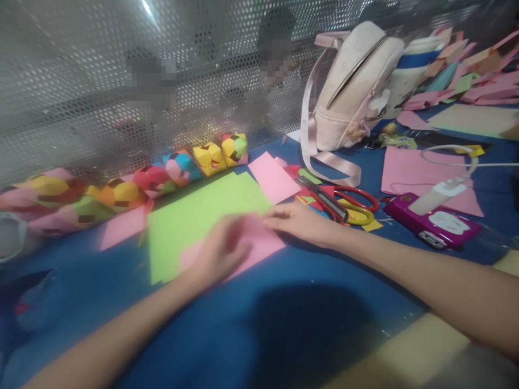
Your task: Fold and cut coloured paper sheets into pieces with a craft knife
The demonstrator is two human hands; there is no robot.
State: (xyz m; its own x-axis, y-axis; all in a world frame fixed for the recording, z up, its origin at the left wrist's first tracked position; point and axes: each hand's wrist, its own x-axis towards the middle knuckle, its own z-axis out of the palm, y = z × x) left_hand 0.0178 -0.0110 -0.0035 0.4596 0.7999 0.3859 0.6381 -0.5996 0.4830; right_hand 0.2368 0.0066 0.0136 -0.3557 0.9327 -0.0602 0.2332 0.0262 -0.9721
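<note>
A pink sheet of paper (257,246) lies over a stack of lime-green paper (182,216) on the blue table. My right hand (294,221) pinches the pink sheet at its far right edge, thumb and fingertips together. Over the sheet's left part rests my left hand (221,248), its fingers smeared by motion, so their grip is unclear. Another pink sheet (274,177) sits just behind, partly on the green stack.
Several folded paper balls (208,158) line the mesh partition (194,81). To the right are a black cutter (324,200), red-and-yellow-handled scissors (360,216), a purple power bank (433,221) with a white cable, a pale backpack (348,92) and a tumbler (411,75).
</note>
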